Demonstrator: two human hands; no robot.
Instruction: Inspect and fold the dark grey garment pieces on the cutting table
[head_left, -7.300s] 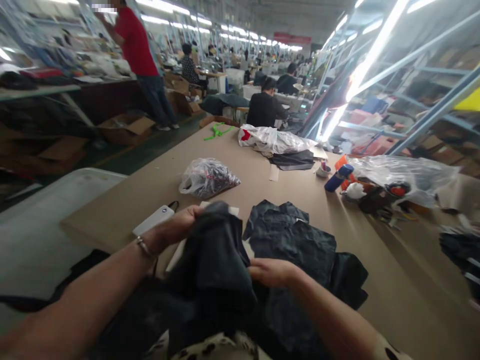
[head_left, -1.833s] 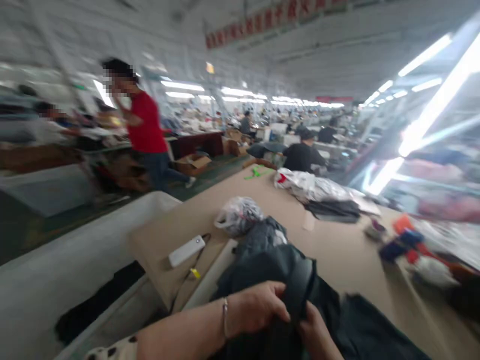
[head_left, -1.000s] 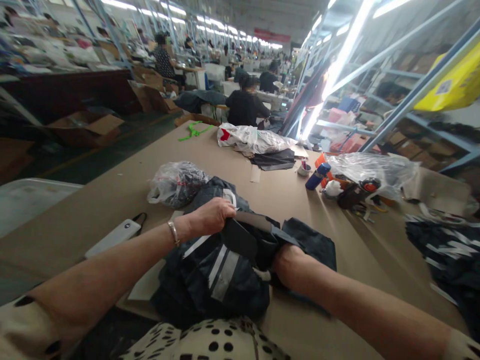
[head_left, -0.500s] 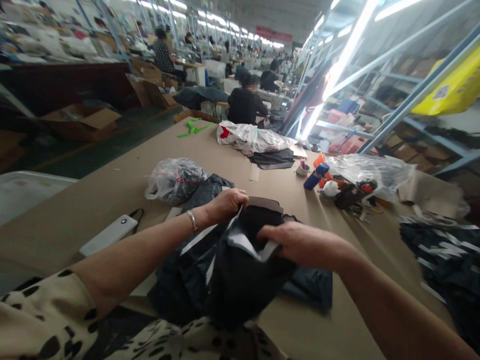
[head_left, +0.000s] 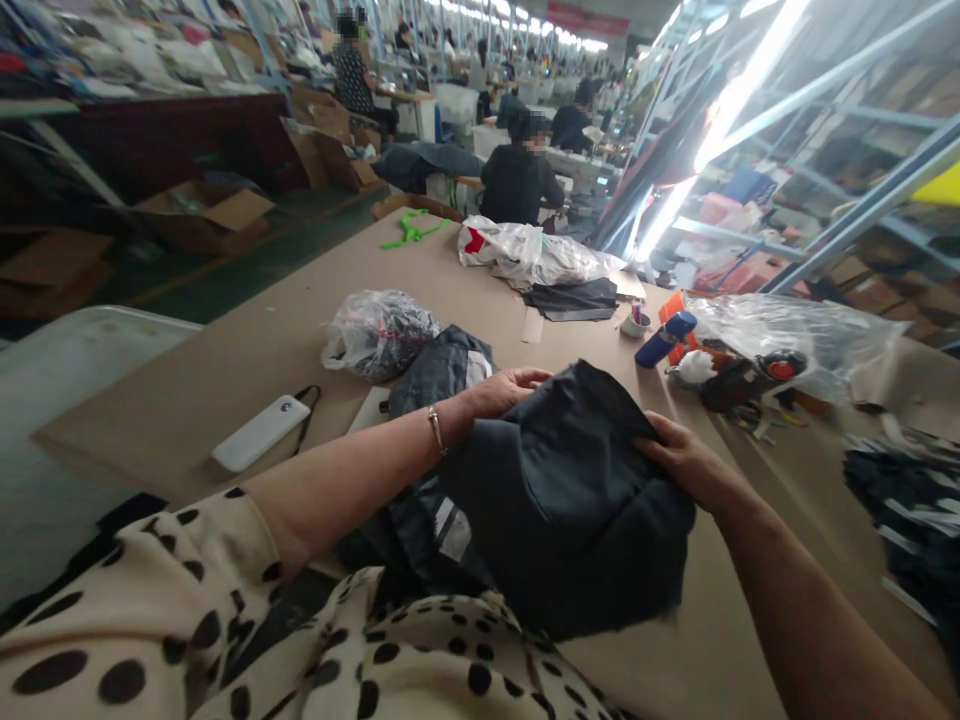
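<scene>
A dark blue-grey piece of fabric (head_left: pixel 570 500) is held up in front of my body, its broad face towards me. My right hand (head_left: pixel 679 455) pinches its right edge, thumb on the near side. Behind the upper left edge is my left hand (head_left: pixel 510 390), its fingers closed at the cloth and partly hidden by it. More dark fabric with white strips (head_left: pixel 442 365) lies on the table under and beyond my left forearm. A clear plastic bag with dark contents (head_left: pixel 381 335) rests against that fabric.
On the brown table (head_left: pixel 285 320) are a white power bank (head_left: pixel 262 435), a blue bottle (head_left: pixel 666 340), a small cup (head_left: pixel 635 322), a black flask (head_left: pixel 754 380) and a white plastic bag (head_left: pixel 536 252). Dark pieces with white strips (head_left: pixel 911 520) lie at right. Several people work beyond.
The fabric has been turned and spread out, so its outer face now shows instead of its open inside with white edging. My right hand has shifted right along it. The view has swung slightly left.
</scene>
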